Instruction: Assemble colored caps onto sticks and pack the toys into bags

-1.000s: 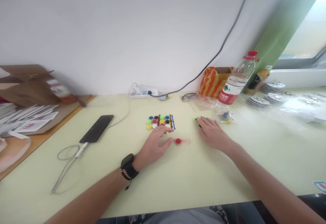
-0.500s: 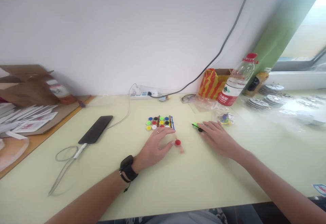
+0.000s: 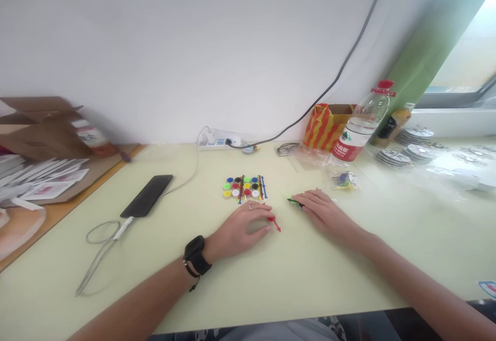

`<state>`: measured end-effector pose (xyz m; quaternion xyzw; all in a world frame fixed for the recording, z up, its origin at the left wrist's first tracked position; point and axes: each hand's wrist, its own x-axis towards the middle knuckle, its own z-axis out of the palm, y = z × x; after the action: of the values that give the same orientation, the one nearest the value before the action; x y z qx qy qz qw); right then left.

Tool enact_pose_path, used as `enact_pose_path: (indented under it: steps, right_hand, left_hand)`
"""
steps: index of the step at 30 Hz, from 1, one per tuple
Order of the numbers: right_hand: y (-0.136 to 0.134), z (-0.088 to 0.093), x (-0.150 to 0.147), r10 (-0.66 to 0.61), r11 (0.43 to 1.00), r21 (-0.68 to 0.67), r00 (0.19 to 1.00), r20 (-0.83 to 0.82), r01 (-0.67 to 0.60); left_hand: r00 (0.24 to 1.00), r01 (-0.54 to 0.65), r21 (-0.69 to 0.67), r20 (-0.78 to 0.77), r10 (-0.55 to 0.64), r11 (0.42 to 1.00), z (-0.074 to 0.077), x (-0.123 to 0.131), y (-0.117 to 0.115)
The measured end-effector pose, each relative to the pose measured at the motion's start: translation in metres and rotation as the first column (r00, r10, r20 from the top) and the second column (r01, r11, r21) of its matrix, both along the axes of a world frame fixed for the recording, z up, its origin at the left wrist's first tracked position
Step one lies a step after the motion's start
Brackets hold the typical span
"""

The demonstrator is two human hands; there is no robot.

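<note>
My left hand (image 3: 241, 230), with a ring and a black watch, reaches to a red disc with a red arrow (image 3: 278, 227). Its fingertips partly cover the disc, and thumb and forefinger are apart. My right hand (image 3: 329, 214) lies flat on the table, fingers stretched over small pieces with a green and a black arrow (image 3: 294, 202), mostly hidden beneath it. Beyond my left hand, several coloured discs (image 3: 235, 186) sit in rows, with bundles of thin coloured arrows (image 3: 263, 187) among and beside them.
A clear bag of small coloured parts (image 3: 344, 180) lies beyond my right hand. A large water bottle (image 3: 351, 137) and a striped bag (image 3: 321, 126) stand behind. On the left lies a black phone (image 3: 147, 196) on a cable. A power strip (image 3: 217, 141) sits by the wall.
The red arrow, blurred before, now shows sharp and still. My left hand has come slightly nearer, its fingers over the red disc. My right hand has drawn back slightly with the green and black pieces.
</note>
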<state>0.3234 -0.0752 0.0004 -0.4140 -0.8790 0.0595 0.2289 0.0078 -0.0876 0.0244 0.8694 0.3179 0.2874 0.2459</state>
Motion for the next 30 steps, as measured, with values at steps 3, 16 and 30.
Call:
enact_pose_path:
  steps: [3,16,30]
  right_hand:
    - [-0.003,0.000,-0.004,0.052,0.998,-0.023,0.998,-0.034,-0.053]
    - [-0.013,0.039,-0.024,0.126,0.992,0.021,0.972,-0.197,-0.125]
    - [-0.007,0.015,0.006,-0.027,0.934,-0.352,0.971,-0.239,-0.061]
  left_hand:
    - [0.999,0.050,-0.017,-0.011,-0.050,0.999,0.002,0.000,-0.002]
    - [0.992,-0.009,0.067,-0.127,0.018,0.998,0.005,-0.002,-0.002]
    - [0.996,0.061,-0.082,-0.061,-0.066,0.995,-0.001,0.000,-0.001]
